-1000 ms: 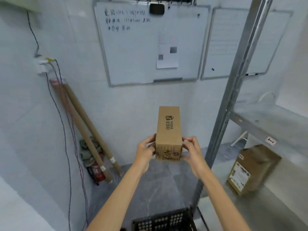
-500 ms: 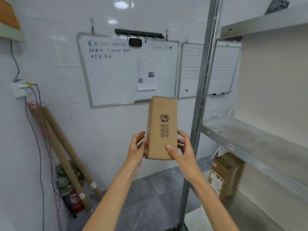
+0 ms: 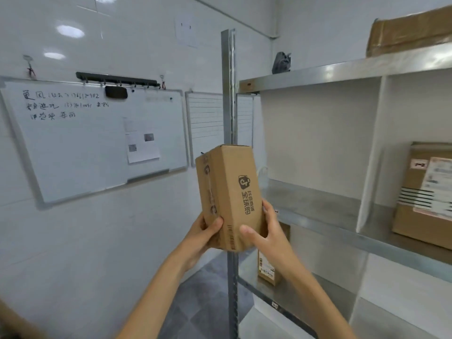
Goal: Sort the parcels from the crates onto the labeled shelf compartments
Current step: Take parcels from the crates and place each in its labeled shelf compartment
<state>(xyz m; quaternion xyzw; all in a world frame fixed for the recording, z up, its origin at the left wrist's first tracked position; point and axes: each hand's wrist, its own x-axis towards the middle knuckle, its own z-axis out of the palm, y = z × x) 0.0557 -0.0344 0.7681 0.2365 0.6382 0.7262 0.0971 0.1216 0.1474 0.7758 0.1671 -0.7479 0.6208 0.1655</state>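
A tall brown cardboard parcel [image 3: 230,192] with a dark printed logo stands upright in both my hands, in front of the metal shelf post [image 3: 229,94]. My left hand [image 3: 205,234] grips its lower left edge, thumb across the taped side. My right hand [image 3: 265,231] grips its lower right side, thumb on the printed face. The metal shelf [image 3: 325,211] with white dividers is to the right. A labelled parcel [image 3: 425,194] sits in the middle shelf's right compartment. Another parcel [image 3: 269,270] stands on the lower shelf, partly hidden behind my right hand.
A large cardboard box [image 3: 411,33] and a dark grey object [image 3: 281,62] sit on the top shelf. Two whiteboards [image 3: 93,143] hang on the tiled wall to the left. Grey floor tiles [image 3: 203,302] show below.
The view has risen and turned right toward the shelf. The parcel has come up with both hands and turned, so that its taped side now shows; the crate has left the view.
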